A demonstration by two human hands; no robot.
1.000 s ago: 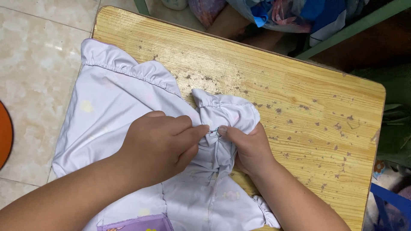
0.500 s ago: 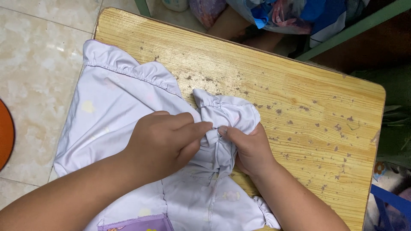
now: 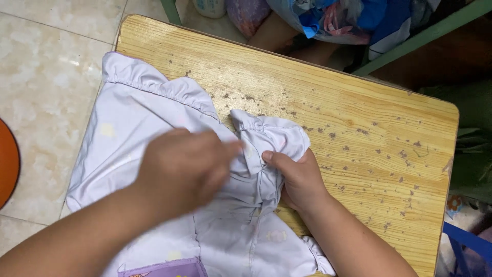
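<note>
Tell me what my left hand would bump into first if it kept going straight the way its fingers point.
Probably the bunched fold of the pale lilac garment, then your right hand gripping it. The left hand is motion-blurred, so its exact line is uncertain.

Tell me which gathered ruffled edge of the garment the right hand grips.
The small bunched ruffle at mid-table, by the right hand; the long ruffle lies flat near the table's far-left corner, untouched.

bench (image 3: 359,128): yellow wood, rounded corners, dark speckled wear | floor (image 3: 46,77): pale glossy marbled tiles at left | green frame bar (image 3: 420,38) at upper right | bundle of blue and pink cloth (image 3: 353,18) behind bench | orange round object (image 3: 7,161) at left edge
</note>
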